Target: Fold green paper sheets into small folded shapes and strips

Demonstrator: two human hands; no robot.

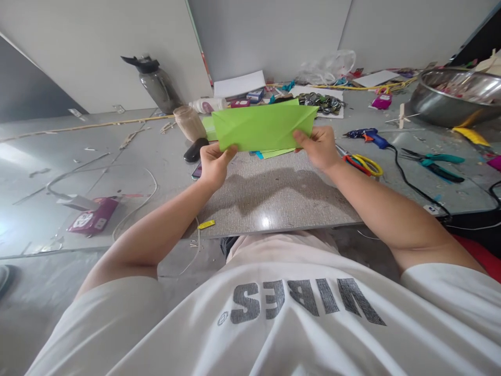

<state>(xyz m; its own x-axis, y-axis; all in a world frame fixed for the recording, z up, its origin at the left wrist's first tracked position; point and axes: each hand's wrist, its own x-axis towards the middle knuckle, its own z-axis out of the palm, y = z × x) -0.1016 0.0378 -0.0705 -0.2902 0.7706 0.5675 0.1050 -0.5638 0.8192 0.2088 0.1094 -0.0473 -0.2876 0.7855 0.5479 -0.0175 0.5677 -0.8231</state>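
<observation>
Fingers (pixel 230 152) of the left hand (pixel 213 166) pinch the lower left corner of a green paper (pixel 260 128), while those of the right hand (pixel 321 149) clamp its right edge. Stretched between them, the paper is raised above the desk (pixel 266 209). Scissors (pixel 366 159) lie just beside the right wrist, near a glue gun (pixel 370 136) and pliers (pixel 426 158); a jar (pixel 188 122) is beyond the left hand.
</observation>
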